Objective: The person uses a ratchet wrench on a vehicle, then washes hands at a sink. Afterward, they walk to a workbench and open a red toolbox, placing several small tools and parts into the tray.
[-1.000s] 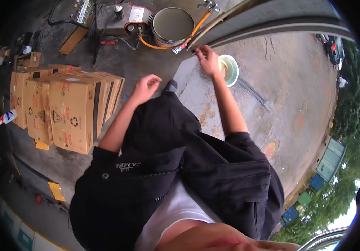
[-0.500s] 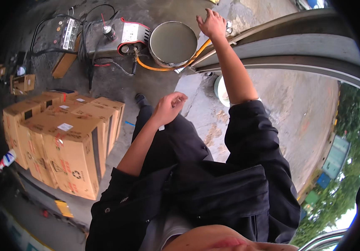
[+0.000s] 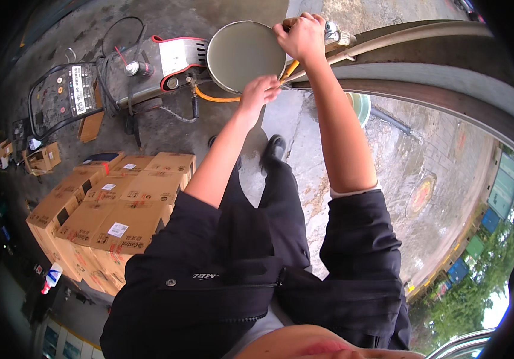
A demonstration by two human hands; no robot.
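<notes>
We have right grip (image 3: 303,37) up by metal tap (image 3: 332,31), fingers curled; cannot tell if gripping anything. Our left grip (image 3: 260,94) is half-bent at near rim of round bucket (image 3: 223,86); whether it holds hose edge, we cannot tell. Bucket, grey inside, stands on floor (image 3: 176,140) beside red-edged machine (image 3: 176,57). Orange hose (image 3: 214,98) curves past bucket. Cartons (image 3: 128,206) stacked at our left.

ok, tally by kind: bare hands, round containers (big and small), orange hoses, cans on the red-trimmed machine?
Left hand, right hand: 2
Grey bucket, green tub: 2
Orange hose: 1, partly hidden
Spray can: 1
Total: 6
</notes>
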